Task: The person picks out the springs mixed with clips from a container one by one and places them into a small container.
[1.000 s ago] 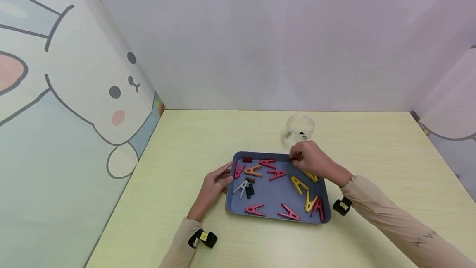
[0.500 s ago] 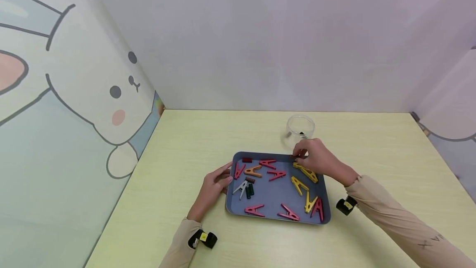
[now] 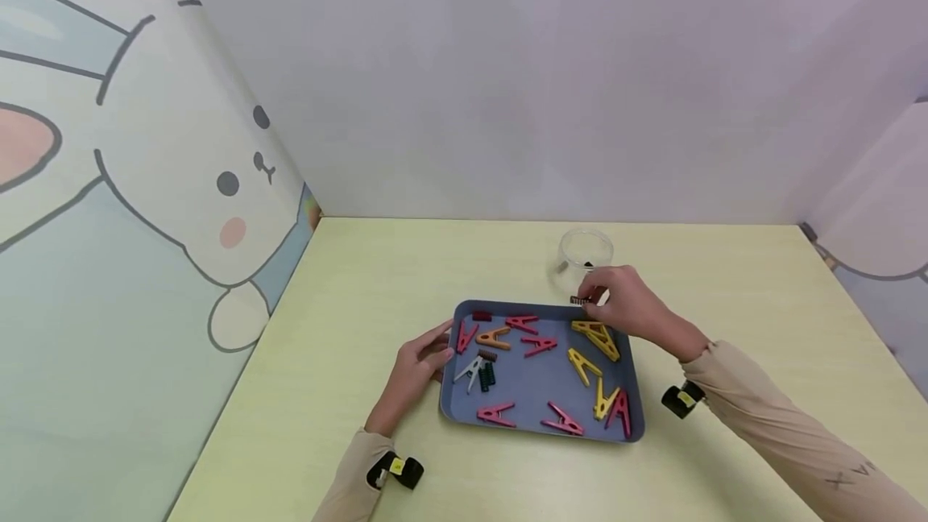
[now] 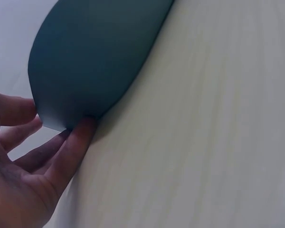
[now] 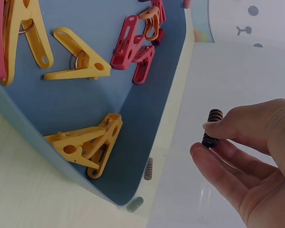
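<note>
My right hand [image 3: 623,296] pinches a small dark ribbed cylinder [image 5: 212,127] between thumb and fingertips, just above the far rim of the blue-grey tray [image 3: 536,369]. On the left, my left hand [image 3: 416,361] grips the tray's side wall; the left wrist view has its fingers [image 4: 78,147] against the tray. Clothespins lie inside: yellow clothespins [image 3: 586,365] on the right, an orange clothespin [image 3: 495,337], a white clothespin [image 3: 471,371] and several red ones. A red ribbed cylinder [image 3: 482,316], a brown one and green ribbed cylinders [image 3: 486,377] lie at the tray's left.
A clear round container [image 3: 586,250] stands behind the tray, close to my right hand, with a few small dark pieces seen through it. A pale yellow wooden table [image 3: 348,296] carries everything. White wall [image 3: 551,87] panels rise behind; a cartoon rabbit [image 3: 181,184] covers the left one.
My right hand has moved slightly right from over the tray's far edge, and the ribbed cylinder in it now shows plainly. The left hand stays on the tray.
</note>
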Available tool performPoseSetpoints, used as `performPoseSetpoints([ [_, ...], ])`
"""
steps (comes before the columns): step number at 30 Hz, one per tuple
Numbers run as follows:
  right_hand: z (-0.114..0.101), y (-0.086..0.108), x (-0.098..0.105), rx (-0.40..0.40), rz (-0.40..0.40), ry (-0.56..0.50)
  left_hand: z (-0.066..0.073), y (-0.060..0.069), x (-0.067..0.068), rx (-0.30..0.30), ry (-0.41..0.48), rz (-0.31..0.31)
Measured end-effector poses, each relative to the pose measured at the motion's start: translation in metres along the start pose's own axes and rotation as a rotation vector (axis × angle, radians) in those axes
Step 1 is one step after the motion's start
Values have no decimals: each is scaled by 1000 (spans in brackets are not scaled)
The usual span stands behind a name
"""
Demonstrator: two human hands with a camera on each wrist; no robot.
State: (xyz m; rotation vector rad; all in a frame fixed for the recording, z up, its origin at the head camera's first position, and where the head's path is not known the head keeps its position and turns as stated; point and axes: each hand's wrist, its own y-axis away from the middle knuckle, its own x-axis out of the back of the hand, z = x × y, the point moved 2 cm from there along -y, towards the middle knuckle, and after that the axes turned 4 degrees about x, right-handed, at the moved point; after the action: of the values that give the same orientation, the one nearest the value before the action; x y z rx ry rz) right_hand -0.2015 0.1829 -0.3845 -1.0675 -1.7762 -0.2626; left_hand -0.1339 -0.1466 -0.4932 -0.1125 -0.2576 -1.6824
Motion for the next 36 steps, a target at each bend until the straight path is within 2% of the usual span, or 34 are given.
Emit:
performPoseSetpoints([
  [1,0,0,1,3,4,-2,0,1,-1,2,1,1],
  [8,1,-1,8,10,31,-6,34,14,3,14,23,-42],
  [12,1,-3,10,15,37,-13,31,13,3,8,36,-42],
  [18,2,-4,10,22,38,-12,25,13,4,33,44,-57],
  [25,5,-8,11,43,68,-22,25,15,6,37,42,-68],
  [36,9,-13,16,32,62,-27,25,15,4,38,68,-77],
])
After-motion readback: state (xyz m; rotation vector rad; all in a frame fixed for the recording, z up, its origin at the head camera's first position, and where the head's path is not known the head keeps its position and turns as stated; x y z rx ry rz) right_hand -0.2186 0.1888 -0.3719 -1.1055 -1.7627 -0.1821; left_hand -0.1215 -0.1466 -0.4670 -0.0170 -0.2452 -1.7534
